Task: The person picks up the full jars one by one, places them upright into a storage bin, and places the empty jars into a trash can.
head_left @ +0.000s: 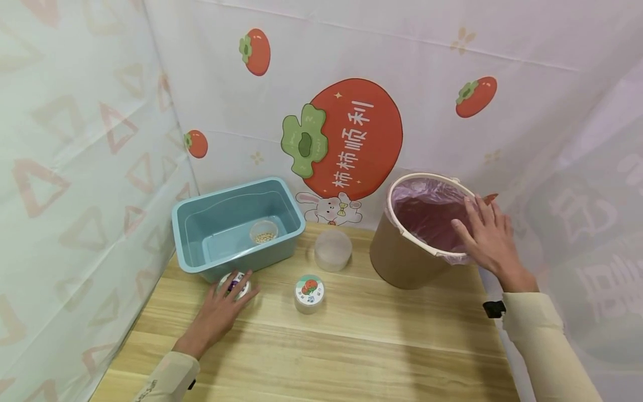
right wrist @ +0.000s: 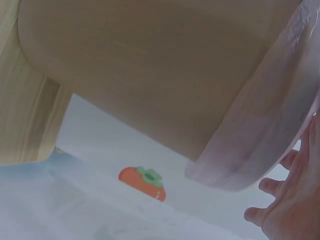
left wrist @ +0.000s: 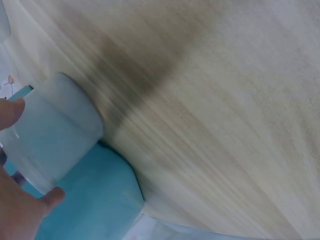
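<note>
My left hand [head_left: 215, 314] reaches down over a clear round jar [head_left: 233, 286] with a printed white top, just in front of the blue plastic basin [head_left: 266, 258]. In the left wrist view, its thumb and fingers grip the upper end of the clear jar [left wrist: 60, 132], whose side overlaps the basin. Over the near right rim of the brown trash bin [head_left: 399, 254] is my right hand [head_left: 486, 237], fingers spread and holding nothing. The right wrist view shows those fingers beside the bin's bag-covered rim [right wrist: 250, 145].
A small clear cup [head_left: 263, 228] with pale beans or grains lies inside the basin. Between basin and bin stand a frosted round container [head_left: 333, 250] and, nearer, another jar [head_left: 308, 291] with a tomato-printed top. A purple bag lines the bin. Printed cloth walls [head_left: 427, 123] border the wooden table [head_left: 341, 346].
</note>
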Demonstrator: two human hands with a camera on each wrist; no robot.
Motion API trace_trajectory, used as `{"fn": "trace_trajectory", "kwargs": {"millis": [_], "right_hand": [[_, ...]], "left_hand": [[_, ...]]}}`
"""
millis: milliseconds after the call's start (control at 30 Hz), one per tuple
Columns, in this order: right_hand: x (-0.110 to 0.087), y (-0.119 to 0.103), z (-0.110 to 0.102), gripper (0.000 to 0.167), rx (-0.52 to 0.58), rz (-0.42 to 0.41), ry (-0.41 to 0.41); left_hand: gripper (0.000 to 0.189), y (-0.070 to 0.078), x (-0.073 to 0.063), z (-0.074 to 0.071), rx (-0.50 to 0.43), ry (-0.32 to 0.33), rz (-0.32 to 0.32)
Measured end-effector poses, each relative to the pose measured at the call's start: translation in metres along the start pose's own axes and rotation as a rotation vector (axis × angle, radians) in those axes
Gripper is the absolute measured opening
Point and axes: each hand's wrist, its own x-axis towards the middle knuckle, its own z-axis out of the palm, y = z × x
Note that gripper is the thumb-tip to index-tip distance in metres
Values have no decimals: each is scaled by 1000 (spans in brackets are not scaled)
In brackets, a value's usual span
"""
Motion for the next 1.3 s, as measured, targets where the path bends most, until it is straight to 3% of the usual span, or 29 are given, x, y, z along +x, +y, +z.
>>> {"fn": "trace_trajectory", "kwargs": {"millis": [267, 733, 1000, 1300], "right_hand": [[-2, 15, -3, 75, 27, 9, 23], [-7, 40, 1, 73, 30, 33, -8], [-8, 46, 3, 73, 31, 32, -5], [-8, 45, 4, 70, 51, 47, -35]], "left_hand": [[77, 2, 2, -2, 15, 20, 22], [76, 8, 5, -6, 3, 71, 63], [72, 21, 19, -29, -13, 123, 107], [62, 37, 49, -57, -10, 168, 165]]}}
